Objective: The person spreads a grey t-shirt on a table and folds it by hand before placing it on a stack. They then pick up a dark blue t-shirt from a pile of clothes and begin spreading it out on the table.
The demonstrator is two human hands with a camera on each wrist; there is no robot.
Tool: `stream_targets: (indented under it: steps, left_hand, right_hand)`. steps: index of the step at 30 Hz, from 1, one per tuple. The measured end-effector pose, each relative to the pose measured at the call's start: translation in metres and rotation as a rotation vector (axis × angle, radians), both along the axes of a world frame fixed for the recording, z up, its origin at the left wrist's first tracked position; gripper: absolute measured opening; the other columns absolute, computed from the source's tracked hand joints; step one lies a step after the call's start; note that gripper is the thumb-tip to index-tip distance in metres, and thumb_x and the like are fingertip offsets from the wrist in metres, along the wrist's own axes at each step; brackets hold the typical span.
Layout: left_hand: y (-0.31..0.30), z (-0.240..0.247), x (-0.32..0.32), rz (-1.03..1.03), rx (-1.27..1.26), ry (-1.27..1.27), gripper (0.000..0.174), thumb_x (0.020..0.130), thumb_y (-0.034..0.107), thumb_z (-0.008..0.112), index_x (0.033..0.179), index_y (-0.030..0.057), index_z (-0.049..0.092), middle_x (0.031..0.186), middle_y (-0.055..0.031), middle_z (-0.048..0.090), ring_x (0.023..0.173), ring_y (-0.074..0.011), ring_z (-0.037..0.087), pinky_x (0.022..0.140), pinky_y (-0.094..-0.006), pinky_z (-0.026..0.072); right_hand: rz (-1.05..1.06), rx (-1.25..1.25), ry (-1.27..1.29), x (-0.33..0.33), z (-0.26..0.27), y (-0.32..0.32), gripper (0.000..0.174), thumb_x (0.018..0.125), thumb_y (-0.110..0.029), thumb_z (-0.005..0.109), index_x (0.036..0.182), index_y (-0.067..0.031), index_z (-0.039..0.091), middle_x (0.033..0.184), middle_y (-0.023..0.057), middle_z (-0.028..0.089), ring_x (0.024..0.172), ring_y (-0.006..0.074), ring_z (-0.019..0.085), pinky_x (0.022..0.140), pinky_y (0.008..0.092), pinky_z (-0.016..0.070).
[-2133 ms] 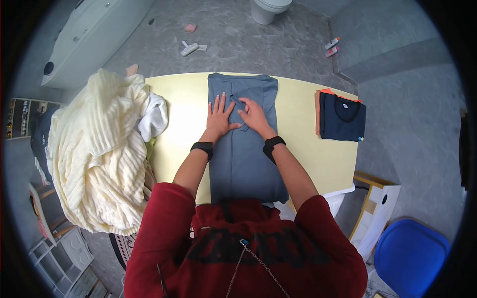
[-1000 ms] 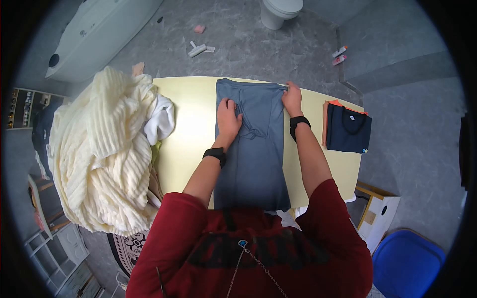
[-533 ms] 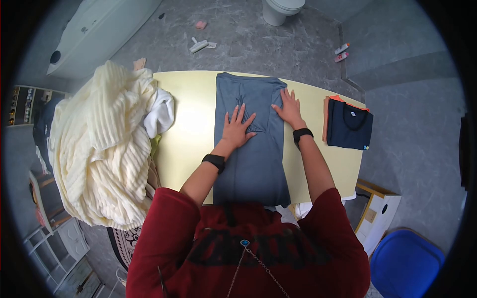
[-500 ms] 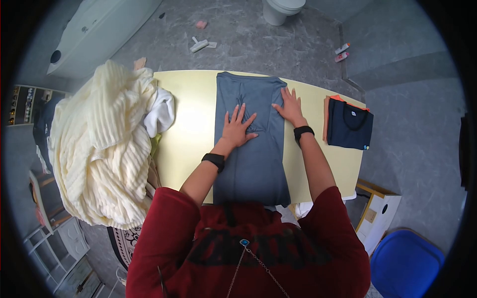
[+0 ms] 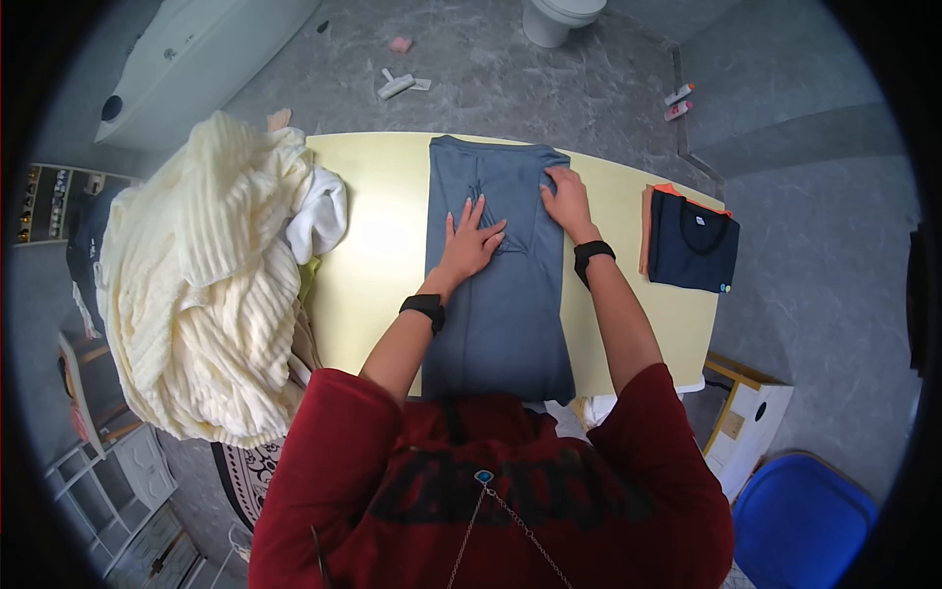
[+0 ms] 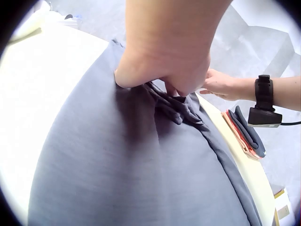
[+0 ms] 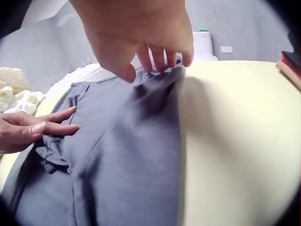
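A grey-blue garment [image 5: 500, 314] lies folded into a long strip down the middle of the pale yellow table [image 5: 378, 255]. My left hand [image 5: 469, 240] presses flat on it with straight, spread fingers, right beside a small bunched crease [image 7: 51, 155]. The right hand [image 5: 561, 196] sits at the garment's right edge near the far end. Its fingers are curled and pinch the fabric edge [image 7: 162, 77]. In the left wrist view the left hand [image 6: 169, 52] pushes into the cloth [image 6: 122, 165], with the right hand [image 6: 221, 84] just beyond.
A big cream knitted blanket [image 5: 196, 285] and a white cloth [image 5: 319, 211] are heaped at the table's left. A folded navy shirt on an orange one [image 5: 695, 240] lies at the right end. A blue chair [image 5: 800, 515] and a white box [image 5: 751, 417] stand at the right.
The right hand, flat on the garment's right edge half a second ago, has slid farther up and curled its fingers onto the fabric. The left hand stays pressed flat.
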State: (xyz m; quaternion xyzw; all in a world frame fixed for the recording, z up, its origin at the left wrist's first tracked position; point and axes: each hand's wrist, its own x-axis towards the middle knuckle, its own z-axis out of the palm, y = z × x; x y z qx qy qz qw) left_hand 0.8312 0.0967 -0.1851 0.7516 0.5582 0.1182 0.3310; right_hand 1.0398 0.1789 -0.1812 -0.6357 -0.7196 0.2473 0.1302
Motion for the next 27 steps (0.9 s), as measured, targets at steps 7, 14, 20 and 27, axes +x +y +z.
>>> stream_targets:
  steps: [7,14,20,27]
  left_hand:
    - [-0.003,-0.003,-0.003,-0.028,0.147,0.006,0.04,0.076,0.024,0.055,0.115,0.0295,0.048,0.138,-0.0073,0.013,0.127,-0.0249,0.011,0.099,-0.0499,0.0073]
    - [0.007,-0.006,-0.005,-0.048,0.171,0.047,0.043,0.076,0.021,0.055,0.116,0.0316,0.047,0.138,-0.0073,0.013,0.127,-0.0245,0.011,0.1,-0.0495,0.0085]
    - [0.026,-0.012,-0.005,-0.076,0.195,0.072,0.042,0.077,0.023,0.054,0.117,0.033,0.046,0.138,-0.0078,0.014,0.127,-0.0248,0.012,0.1,-0.0495,0.0086]
    - [0.045,-0.011,-0.002,-0.113,0.181,0.172,0.044,0.077,0.022,0.054,0.119,0.0298,0.044,0.136,-0.0098,0.019,0.127,-0.0262,0.014,0.099,-0.0491,0.0132]
  right_hand:
    - [-0.07,0.148,-0.253,-0.008,-0.007,-0.01,0.038,0.071,-0.016,0.057,0.107,-0.0033,0.051,0.119,0.0145,0.044,0.112,0.0332,0.037,0.094,0.0345,0.031]
    - [-0.431,0.208,0.506,-0.009,-0.001,-0.115,0.028,0.07,-0.008,0.059,0.096,-0.0006,0.054,0.091,0.0161,0.056,0.09,0.0278,0.053,0.081,0.0329,0.0414]
    - [-0.442,0.089,0.21,-0.005,-0.001,-0.261,0.039,0.064,-0.01,0.064,0.1,-0.0019,0.052,0.088,0.0128,0.055,0.085,0.0272,0.052,0.073,0.0341,0.0426]
    - [-0.521,-0.279,0.005,-0.006,0.004,-0.304,0.029,0.061,-0.008,0.062,0.087,-0.0049,0.048,0.067,0.0113,0.053,0.067,0.0288,0.053,0.056,0.0375,0.0411]
